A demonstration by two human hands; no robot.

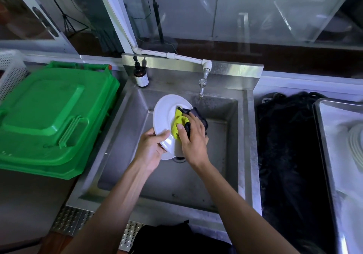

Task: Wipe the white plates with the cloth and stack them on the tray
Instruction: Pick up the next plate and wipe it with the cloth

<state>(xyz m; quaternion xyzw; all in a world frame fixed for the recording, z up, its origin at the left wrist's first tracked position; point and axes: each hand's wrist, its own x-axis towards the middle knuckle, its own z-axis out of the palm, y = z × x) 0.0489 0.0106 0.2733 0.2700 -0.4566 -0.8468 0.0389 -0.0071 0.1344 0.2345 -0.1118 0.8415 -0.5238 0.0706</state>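
A white plate [164, 116] is held tilted over the steel sink [231, 155]. My left hand [151, 148] grips its lower rim, thumb on the face. My right hand [193, 139] presses a yellow and dark cloth [179, 122] against the plate's face, fingers curled around the cloth. At the far right, a stack of white plates [356, 145] stands on a metal tray [326, 128], cut off by the frame edge.
A green plastic bin lid [53, 116] lies left of the sink. A brown pump bottle [140, 76] stands at the sink's back corner, a tap [202, 85] beside it. Dark netting [288, 145] fills the gap right of the sink. A white perforated basket [9, 71] sits far left.
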